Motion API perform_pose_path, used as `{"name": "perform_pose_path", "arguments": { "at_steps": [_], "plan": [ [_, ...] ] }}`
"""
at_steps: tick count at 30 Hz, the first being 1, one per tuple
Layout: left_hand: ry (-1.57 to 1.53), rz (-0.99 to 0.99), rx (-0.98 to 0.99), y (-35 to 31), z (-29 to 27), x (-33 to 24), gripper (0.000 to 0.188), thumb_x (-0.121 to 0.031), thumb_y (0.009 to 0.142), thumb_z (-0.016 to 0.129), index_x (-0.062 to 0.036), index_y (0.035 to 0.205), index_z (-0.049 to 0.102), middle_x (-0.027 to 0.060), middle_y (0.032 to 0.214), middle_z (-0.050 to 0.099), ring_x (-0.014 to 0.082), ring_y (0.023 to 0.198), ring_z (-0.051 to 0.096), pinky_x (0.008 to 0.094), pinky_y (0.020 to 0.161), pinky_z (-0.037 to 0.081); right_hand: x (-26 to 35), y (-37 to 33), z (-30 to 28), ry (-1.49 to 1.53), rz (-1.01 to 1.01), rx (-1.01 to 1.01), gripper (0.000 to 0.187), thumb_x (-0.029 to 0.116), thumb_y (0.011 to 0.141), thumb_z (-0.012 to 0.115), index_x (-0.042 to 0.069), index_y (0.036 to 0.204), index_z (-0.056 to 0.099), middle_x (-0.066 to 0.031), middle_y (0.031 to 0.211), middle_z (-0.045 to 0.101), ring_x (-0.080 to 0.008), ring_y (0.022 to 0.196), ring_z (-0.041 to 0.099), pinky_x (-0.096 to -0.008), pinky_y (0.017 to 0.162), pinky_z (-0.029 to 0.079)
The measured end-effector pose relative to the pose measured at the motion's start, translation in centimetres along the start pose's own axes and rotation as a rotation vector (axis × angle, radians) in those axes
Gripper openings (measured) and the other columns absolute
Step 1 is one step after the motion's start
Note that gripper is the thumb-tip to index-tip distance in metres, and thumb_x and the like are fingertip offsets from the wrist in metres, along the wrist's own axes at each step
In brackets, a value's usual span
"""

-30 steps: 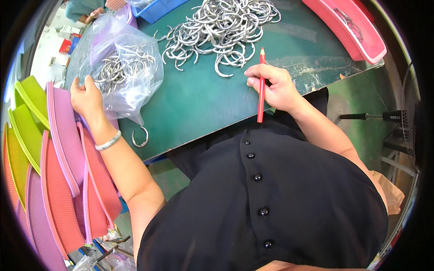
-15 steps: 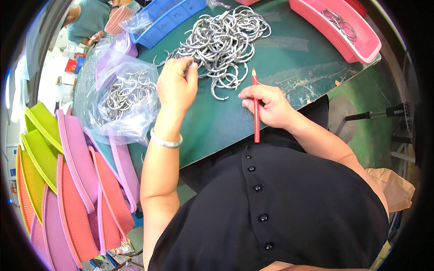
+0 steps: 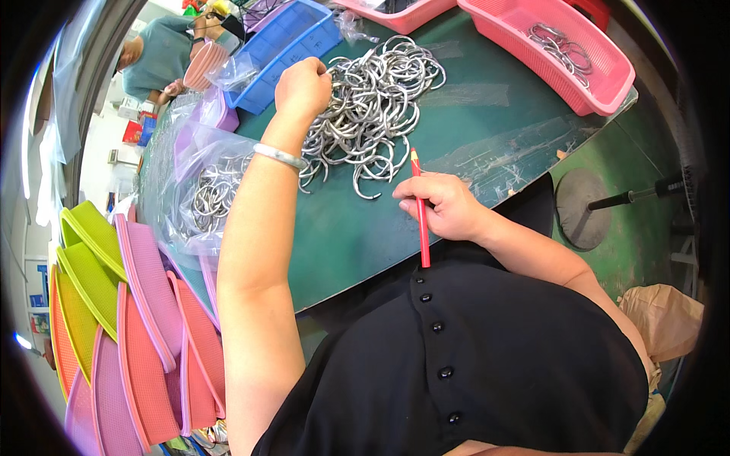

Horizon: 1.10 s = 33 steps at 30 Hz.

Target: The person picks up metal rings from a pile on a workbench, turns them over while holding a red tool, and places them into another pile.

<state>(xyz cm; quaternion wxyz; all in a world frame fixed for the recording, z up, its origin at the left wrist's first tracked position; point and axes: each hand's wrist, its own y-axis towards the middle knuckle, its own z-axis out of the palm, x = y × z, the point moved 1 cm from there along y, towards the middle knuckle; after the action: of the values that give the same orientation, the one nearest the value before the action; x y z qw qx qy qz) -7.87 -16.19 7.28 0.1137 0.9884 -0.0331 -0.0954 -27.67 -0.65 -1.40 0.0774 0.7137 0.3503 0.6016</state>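
A heap of curved silver metal hooks [image 3: 376, 106] lies on the green table [image 3: 471, 129]. My left hand [image 3: 302, 86] rests on the heap's left edge with its fingers curled around some hooks. My right hand [image 3: 449, 205] sits near the table's front edge and grips a red pencil [image 3: 419, 209] that points away from me, its tip close to the nearest hooks. A clear plastic bag [image 3: 199, 182] with more hooks in it lies to the left of my left forearm.
A pink basket [image 3: 566, 57] holding a few hooks stands at the far right, a blue tray [image 3: 285, 42] at the far left. Stacked pink, orange and green baskets [image 3: 129, 319] stand at my left. Another person [image 3: 163, 57] sits beyond the table. A stool base [image 3: 585, 213] is on the floor.
My left hand has left the plastic bag and reached across to the heap of hooks, closing on some. My right hand has kept hold of the red pencil, nearly still.
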Motion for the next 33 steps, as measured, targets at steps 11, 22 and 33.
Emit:
{"name": "perform_pose_path", "arguments": {
  "at_steps": [11,22,33],
  "plan": [
    [-0.244,0.200,-0.211,-5.7,-1.6,-0.4,0.011,-0.008,0.077,0.057,-0.0006,0.085,0.058,0.0129,0.074,0.059,0.0262,0.067,0.057,0.0344,0.063,0.045,-0.3,-0.1,-0.2,-0.009,-0.032,0.039,0.015,0.000,0.074,0.063,0.003,0.088,0.058,-0.0083,0.072,0.059,-0.0228,0.062,0.057,-0.0306,0.054,0.044],
    [-0.681,0.139,-0.366,-13.1,-3.1,1.5,0.010,0.000,0.084,0.053,0.0022,0.094,0.055,0.0012,0.082,0.056,0.0052,0.069,0.050,0.0184,0.062,0.041,-0.2,-0.1,0.0,0.009,0.003,0.006,0.014,0.000,0.074,0.061,0.004,0.087,0.057,-0.0098,0.070,0.058,-0.0248,0.062,0.058,-0.0309,0.055,0.046],
    [-1.272,-0.021,-0.410,-17.6,-0.8,0.9,0.009,-0.003,0.085,0.053,-0.0017,0.094,0.050,0.0028,0.081,0.054,0.0058,0.065,0.044,0.0169,0.059,0.037,-0.3,-0.3,0.4,0.028,0.113,0.021,0.014,0.000,0.074,0.061,0.003,0.088,0.059,-0.0100,0.071,0.059,-0.0230,0.063,0.059,-0.0298,0.056,0.046]
  ]
}}
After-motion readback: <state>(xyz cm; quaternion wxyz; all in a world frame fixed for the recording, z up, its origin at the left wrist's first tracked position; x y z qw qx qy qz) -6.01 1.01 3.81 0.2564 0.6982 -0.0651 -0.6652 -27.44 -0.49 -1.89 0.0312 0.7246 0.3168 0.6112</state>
